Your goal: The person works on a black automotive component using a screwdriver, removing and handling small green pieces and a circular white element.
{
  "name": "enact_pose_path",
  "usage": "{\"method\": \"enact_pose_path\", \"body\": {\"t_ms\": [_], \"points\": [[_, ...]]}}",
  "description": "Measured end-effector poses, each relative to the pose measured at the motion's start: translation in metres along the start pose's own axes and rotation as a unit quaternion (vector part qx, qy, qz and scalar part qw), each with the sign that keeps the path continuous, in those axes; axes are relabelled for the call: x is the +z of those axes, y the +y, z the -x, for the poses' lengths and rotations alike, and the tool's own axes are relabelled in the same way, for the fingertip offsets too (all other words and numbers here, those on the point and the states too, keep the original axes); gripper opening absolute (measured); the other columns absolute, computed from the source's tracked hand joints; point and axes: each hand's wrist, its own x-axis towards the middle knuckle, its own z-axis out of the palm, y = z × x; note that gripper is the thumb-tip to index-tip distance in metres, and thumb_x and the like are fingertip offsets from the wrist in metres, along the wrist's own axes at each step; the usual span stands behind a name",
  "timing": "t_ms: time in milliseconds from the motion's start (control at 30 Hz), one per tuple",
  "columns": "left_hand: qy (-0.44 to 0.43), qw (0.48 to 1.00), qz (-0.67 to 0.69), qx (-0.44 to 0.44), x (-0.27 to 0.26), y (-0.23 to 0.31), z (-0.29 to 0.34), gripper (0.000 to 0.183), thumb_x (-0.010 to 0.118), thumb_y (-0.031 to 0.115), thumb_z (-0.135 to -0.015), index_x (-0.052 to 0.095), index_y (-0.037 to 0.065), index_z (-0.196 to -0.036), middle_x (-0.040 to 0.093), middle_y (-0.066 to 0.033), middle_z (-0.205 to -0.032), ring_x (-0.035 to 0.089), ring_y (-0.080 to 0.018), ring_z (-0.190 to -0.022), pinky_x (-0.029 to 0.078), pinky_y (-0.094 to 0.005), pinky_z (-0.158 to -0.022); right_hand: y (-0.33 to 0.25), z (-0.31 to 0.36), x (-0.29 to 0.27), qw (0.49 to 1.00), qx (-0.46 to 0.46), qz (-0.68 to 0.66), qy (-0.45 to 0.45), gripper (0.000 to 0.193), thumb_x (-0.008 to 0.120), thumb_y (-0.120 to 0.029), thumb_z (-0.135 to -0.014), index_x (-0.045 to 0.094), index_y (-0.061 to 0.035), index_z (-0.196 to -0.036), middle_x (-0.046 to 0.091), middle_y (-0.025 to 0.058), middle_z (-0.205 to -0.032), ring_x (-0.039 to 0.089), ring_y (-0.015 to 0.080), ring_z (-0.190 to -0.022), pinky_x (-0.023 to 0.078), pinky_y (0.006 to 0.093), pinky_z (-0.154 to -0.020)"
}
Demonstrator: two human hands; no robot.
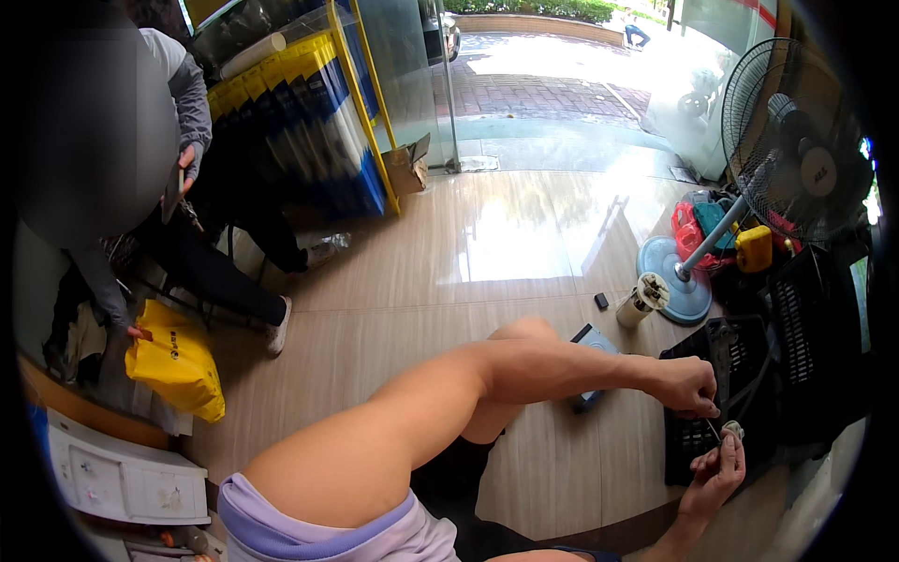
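Yellow bag (178, 367), blue fan base (676, 278), black slotted grille (700, 440).

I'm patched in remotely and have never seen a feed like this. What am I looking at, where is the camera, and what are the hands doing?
There is no machine here: a person works with two bare hands, and the single picture comes from a wide fisheye camera worn on their head, looking down, so straight edges bend near the rim. The left hand reaches across to a black slatted plastic part on the tiled floor. The right hand pinches a small pale piece just below it; what it is exactly is too small to tell. Nearby stand a pedestal fan on a round blue base and a white cylinder. At left, another person sits beside a yellow bag.
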Motion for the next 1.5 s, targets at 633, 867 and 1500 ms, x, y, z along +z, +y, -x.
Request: {"method": "enact_pose_path", "body": {"t_ms": [633,867,1500], "points": [[0.058,0.983,0.17,-0.027,0.011,-0.002,0.012,0.036,0.067,0.027,-0.095,0.069,-0.005,-0.078,0.067,-0.0062,-0.064,0.065,-0.0128,-0.058,0.052,-0.0288,-0.055,0.004,0.005,0.002,0.991,0.032,-0.122,-0.032,0.023,0.052,-0.022,-0.104,0.061,-0.006,-0.118,0.05,-0.0048,-0.066,0.046,0.0035,-0.056,0.039,0.021,-0.054],[0.084,0.983,0.161,-0.008,0.018,-0.01,0.004,0.035,0.067,0.026,-0.095,0.07,-0.005,-0.079,0.067,-0.0068,-0.064,0.064,-0.0129,-0.059,0.05,-0.0295,-0.054,0.008,-0.004,-0.004,0.987,0.042,-0.15,-0.033,0.029,0.052,-0.025,-0.104,0.06,-0.0019,-0.119,0.051,-0.0035,-0.064,0.047,0.006,-0.056,0.04,0.0245,-0.057],[0.067,0.988,0.129,0.045,0.018,-0.019,-0.017,0.029,0.067,0.024,-0.093,0.07,-0.003,-0.083,0.067,-0.0076,-0.065,0.064,-0.0135,-0.061,0.05,-0.0301,-0.057,0.005,-0.015,-0.006,0.976,0.074,-0.2,0.053,0.027,0.053,-0.024,-0.103,0.062,-0.0028,-0.116,0.045,-0.0044,-0.065,0.04,0.0059,-0.056,0.037,0.0228,-0.055]]}}
